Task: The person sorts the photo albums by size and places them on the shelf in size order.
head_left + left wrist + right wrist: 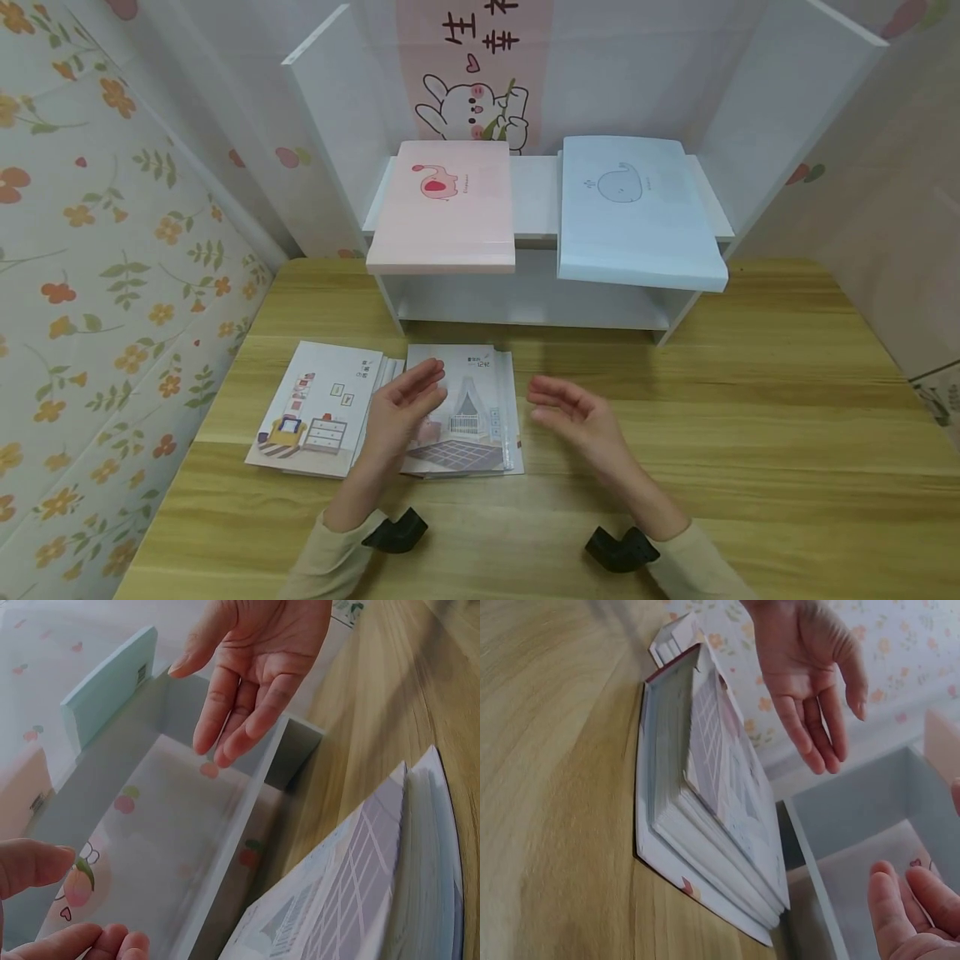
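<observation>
Two hands: a person's left hand and right hand hover above the wooden counter, palms turned toward each other, well apart; beige sleeves reach to both wrists.
Left fingers: released, loosely bent, thumb apart; they hang over the left side of the crib book.
Right fingers: released too, softly curved; they sit just past that book's right edge, pointing across at the other hand.
Crib book: flat on the counter before the white shelf; another white cover peeps out along its right side.
Armchair book: flat just to the left of the crib book; pale edges show at its right.
White shelf: stands at the back of the counter between two tall side panels.
Pink elephant book: on the upper board, left; its near end juts past the edge.
Blue whale book: on the same board, right, jutting out likewise; a gap lies between the pair.
Backdrop: a flowered curtain on the left; a rabbit drawing behind the shelf.
</observation>
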`<act>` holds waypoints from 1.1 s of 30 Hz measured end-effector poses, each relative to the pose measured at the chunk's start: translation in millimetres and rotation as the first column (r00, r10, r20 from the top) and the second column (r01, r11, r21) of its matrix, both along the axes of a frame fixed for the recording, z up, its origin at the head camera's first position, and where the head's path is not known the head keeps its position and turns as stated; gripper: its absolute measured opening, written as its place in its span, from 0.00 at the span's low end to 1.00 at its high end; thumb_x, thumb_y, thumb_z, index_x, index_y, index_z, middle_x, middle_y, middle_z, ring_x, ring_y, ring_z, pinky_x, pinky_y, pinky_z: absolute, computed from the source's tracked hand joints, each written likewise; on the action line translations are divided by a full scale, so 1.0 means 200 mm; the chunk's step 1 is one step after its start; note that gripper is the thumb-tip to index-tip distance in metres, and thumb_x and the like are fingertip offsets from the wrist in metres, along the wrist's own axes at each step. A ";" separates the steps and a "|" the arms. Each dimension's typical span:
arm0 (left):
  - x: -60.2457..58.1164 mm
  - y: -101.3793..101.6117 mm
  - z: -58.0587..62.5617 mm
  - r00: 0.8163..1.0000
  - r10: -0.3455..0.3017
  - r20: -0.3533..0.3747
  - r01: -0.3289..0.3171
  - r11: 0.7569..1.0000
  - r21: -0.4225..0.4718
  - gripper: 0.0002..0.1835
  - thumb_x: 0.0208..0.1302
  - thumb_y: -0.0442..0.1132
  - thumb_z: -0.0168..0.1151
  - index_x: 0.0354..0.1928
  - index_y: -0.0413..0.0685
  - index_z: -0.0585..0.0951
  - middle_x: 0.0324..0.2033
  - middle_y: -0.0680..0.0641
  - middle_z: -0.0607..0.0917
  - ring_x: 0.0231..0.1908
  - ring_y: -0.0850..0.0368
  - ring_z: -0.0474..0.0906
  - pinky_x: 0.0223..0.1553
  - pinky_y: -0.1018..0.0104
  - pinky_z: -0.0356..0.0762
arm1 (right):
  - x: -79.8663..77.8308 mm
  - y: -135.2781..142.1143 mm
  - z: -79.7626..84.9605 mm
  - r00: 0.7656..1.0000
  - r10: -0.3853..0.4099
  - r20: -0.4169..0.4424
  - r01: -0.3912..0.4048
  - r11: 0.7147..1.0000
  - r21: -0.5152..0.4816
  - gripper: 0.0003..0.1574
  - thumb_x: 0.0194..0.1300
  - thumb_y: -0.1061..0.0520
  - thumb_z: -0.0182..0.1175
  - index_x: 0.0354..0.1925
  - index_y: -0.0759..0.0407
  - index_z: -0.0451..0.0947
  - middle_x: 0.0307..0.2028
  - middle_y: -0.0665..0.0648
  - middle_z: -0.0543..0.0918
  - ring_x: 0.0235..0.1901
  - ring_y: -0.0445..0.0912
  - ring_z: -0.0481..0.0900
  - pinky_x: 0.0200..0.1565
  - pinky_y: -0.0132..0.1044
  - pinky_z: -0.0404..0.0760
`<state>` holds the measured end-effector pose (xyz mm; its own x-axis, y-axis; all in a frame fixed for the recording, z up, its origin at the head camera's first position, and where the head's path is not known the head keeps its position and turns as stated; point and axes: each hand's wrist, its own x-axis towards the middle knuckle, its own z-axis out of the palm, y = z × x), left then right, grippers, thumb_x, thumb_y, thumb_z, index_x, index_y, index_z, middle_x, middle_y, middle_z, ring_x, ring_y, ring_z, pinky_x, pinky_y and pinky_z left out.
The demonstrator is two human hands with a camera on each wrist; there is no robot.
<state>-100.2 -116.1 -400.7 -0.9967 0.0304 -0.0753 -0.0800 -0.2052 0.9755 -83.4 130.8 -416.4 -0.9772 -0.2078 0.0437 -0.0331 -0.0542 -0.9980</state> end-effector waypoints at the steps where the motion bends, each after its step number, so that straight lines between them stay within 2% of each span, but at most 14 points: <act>1: 0.00 -0.01 0.00 1.000 0.004 0.005 -0.004 1.000 -0.007 0.25 0.56 0.19 0.58 0.58 0.25 0.70 0.57 0.30 0.72 0.55 0.50 0.74 0.51 0.70 0.73 | 0.00 -0.01 0.00 1.000 0.000 0.003 0.000 1.000 0.000 0.26 0.59 0.67 0.61 0.56 0.75 0.69 0.53 0.73 0.74 0.49 0.44 0.78 0.49 0.31 0.76; 4: 0.01 -0.03 -0.01 1.000 0.013 0.024 -0.012 1.000 -0.021 0.25 0.57 0.20 0.58 0.59 0.26 0.69 0.57 0.30 0.72 0.55 0.50 0.74 0.50 0.70 0.74 | 0.00 -0.02 0.00 1.000 0.003 0.011 -0.003 1.000 -0.005 0.27 0.59 0.67 0.61 0.56 0.76 0.69 0.54 0.77 0.71 0.50 0.45 0.78 0.49 0.31 0.76; 11: 0.03 -0.08 -0.03 0.994 0.059 0.090 -0.059 0.998 0.000 0.25 0.57 0.20 0.57 0.60 0.27 0.69 0.58 0.30 0.71 0.55 0.50 0.74 0.48 0.70 0.76 | 0.00 -0.05 -0.02 0.999 0.000 0.045 0.001 1.000 -0.007 0.29 0.57 0.68 0.62 0.57 0.76 0.68 0.55 0.77 0.71 0.51 0.47 0.77 0.49 0.30 0.76; 17: 0.05 -0.13 -0.04 0.994 0.086 0.062 -0.084 0.996 -0.033 0.25 0.58 0.20 0.56 0.60 0.26 0.68 0.58 0.29 0.71 0.54 0.52 0.75 0.48 0.71 0.75 | 0.00 -0.06 -0.03 0.997 -0.005 0.080 0.004 1.000 0.013 0.31 0.57 0.68 0.62 0.58 0.75 0.66 0.56 0.75 0.70 0.55 0.58 0.73 0.50 0.29 0.75; 21: 0.05 -0.16 -0.06 0.994 0.102 0.043 -0.100 0.994 -0.049 0.25 0.58 0.19 0.55 0.60 0.24 0.67 0.58 0.27 0.70 0.53 0.54 0.76 0.48 0.71 0.75 | 0.00 -0.07 -0.03 0.993 -0.016 0.118 0.010 0.998 0.054 0.32 0.57 0.67 0.63 0.59 0.74 0.66 0.57 0.73 0.70 0.55 0.60 0.72 0.49 0.29 0.75; 26: 0.06 -0.19 -0.08 0.987 0.135 0.086 -0.124 0.985 -0.121 0.25 0.58 0.20 0.56 0.59 0.26 0.68 0.57 0.29 0.72 0.49 0.62 0.77 0.48 0.73 0.74 | 0.00 -0.08 -0.04 0.982 -0.023 0.185 0.005 0.995 0.097 0.34 0.58 0.66 0.63 0.60 0.74 0.64 0.57 0.71 0.71 0.56 0.59 0.71 0.50 0.31 0.76; 33: 0.07 -0.21 -0.11 0.972 0.165 0.168 -0.120 0.962 -0.246 0.23 0.61 0.25 0.57 0.59 0.30 0.70 0.57 0.33 0.74 0.46 0.67 0.77 0.47 0.78 0.73 | 0.00 -0.10 -0.06 0.971 -0.010 0.240 -0.020 0.992 0.123 0.36 0.60 0.64 0.61 0.63 0.74 0.60 0.60 0.71 0.69 0.59 0.61 0.68 0.56 0.43 0.73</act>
<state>-85.8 -157.8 -423.1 -0.9571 -0.1514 -0.2469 -0.2503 0.0029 0.9682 -83.4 110.8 -427.5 -0.9550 -0.2016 -0.2176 0.2074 0.0707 -0.9757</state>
